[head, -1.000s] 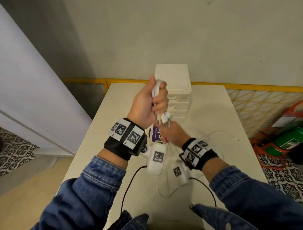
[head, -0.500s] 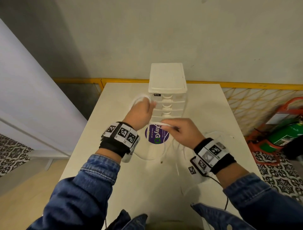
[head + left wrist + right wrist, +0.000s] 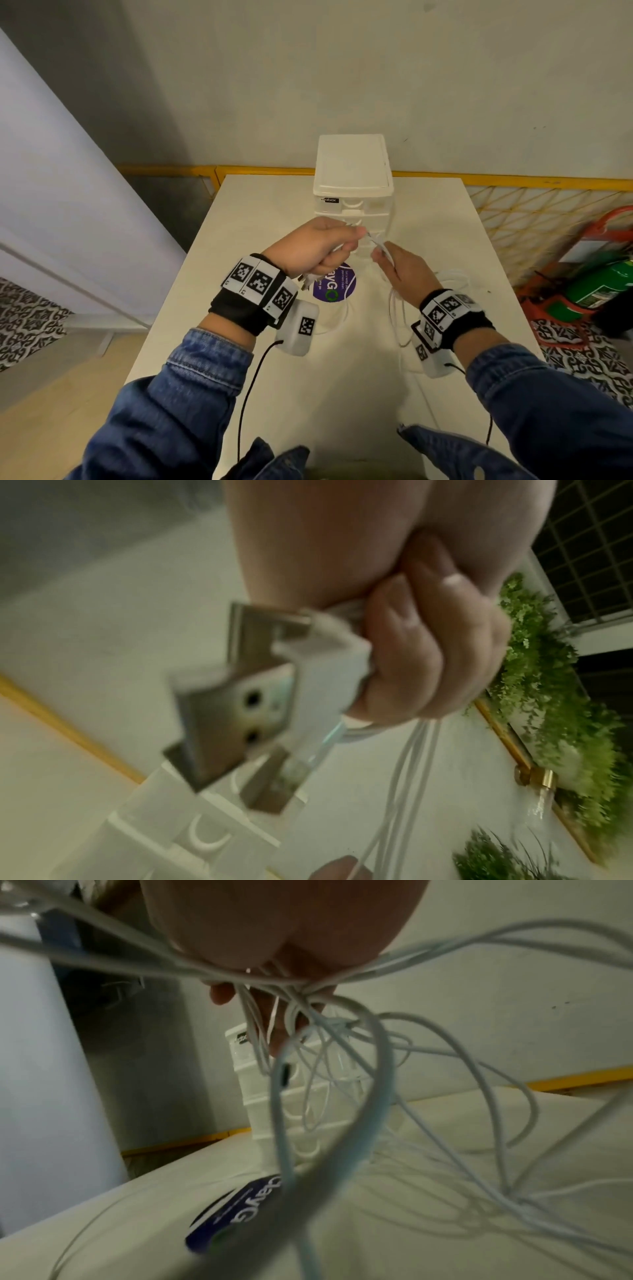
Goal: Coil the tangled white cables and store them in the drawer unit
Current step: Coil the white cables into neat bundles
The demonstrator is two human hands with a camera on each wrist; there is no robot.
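Note:
My left hand (image 3: pixel 342 240) grips a bundle of white cables (image 3: pixel 376 242) in front of the white drawer unit (image 3: pixel 352 185). Their USB plugs (image 3: pixel 306 282) hang below its wrist. In the left wrist view the curled fingers (image 3: pixel 428 653) clasp the plugs (image 3: pixel 246 696), and strands (image 3: pixel 394 791) trail down. My right hand (image 3: pixel 383 253) holds a short taut strand that runs to the left hand. In the right wrist view tangled cables (image 3: pixel 342 1047) cross its palm and fingers (image 3: pixel 277 1039) and droop onto the table (image 3: pixel 445 1231). All the drawers (image 3: pixel 356 209) look closed.
Loose cable loops (image 3: pixel 397 315) lie on the white table (image 3: pixel 260 212) to the right of a purple round sticker (image 3: pixel 334 284). Behind the table runs a yellow rail (image 3: pixel 513 180). A green cylinder (image 3: pixel 603 287) stands on the floor at right.
The left hand came down from its raised position to drawer height. Both hands then drew closer together in front of the unit, with a short strand between them.

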